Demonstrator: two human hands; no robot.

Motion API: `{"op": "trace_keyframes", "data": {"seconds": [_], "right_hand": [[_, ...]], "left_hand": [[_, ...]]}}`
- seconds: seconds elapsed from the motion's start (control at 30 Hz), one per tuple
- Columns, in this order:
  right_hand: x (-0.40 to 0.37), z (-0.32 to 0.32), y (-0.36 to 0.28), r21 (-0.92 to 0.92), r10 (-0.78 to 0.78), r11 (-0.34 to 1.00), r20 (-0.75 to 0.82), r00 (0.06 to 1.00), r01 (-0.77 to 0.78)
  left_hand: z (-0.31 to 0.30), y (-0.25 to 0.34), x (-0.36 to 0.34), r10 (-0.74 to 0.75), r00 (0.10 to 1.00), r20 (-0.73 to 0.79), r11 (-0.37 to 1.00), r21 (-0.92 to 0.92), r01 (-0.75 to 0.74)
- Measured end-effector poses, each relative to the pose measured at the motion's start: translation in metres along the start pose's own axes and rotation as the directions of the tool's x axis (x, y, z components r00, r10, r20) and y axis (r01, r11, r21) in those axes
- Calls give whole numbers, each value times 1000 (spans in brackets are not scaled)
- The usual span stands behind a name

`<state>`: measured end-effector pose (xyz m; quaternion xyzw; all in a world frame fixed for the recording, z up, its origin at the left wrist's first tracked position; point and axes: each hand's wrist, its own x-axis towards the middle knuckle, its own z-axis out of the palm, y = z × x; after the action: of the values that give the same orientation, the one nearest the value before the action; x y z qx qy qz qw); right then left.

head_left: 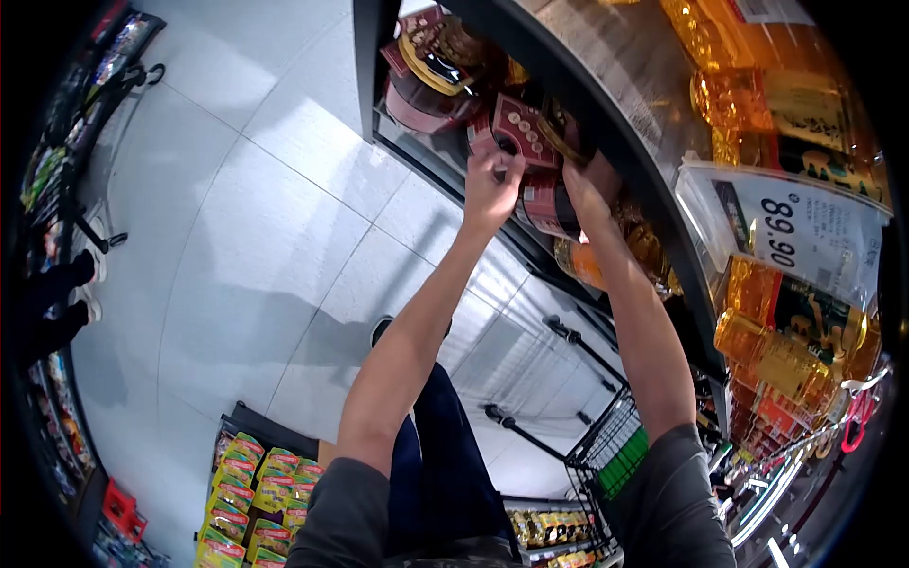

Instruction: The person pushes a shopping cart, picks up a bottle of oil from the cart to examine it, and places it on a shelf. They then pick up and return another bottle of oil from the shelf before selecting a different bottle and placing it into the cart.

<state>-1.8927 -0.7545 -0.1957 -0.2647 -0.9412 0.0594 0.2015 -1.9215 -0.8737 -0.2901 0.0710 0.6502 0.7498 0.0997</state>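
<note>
On the lower shelf stands a large dark bottle [547, 210] with a dark red label, its gold-rimmed neck partly in shade. A red printed card [523, 128] with pale round spots sits around its upper part. My left hand [492, 194] has its fingers curled in a pinch at the card's near edge. Along the bottle's right side lies my right hand [589, 201], gripping it, with the fingertips mostly hidden. A similar bottle [428, 102] with a gold band and red label stands to the left.
The dark shelf edge [606, 104] arches close over my right forearm. Above it are golden oil bottles [772, 355] and a price tag [791, 227] reading 89.90. A shopping cart [606, 431], yellow packets [237, 488] and another person's legs [57, 303] stand around the tiled floor [256, 237].
</note>
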Motion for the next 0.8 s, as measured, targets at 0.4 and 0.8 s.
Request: {"op": "trace_keyframes", "data": {"seconds": [0.4,0.8], "right_hand": [[-15,6,11,-692,-313,586,286,905,422],[-6,-17,-12,-107,-164,981,8,986,164]], "left_hand": [[-16,39,-11,-76,996,-57,984,159,84],[-31,71,16,71,898,-434,986,166,2]]}}
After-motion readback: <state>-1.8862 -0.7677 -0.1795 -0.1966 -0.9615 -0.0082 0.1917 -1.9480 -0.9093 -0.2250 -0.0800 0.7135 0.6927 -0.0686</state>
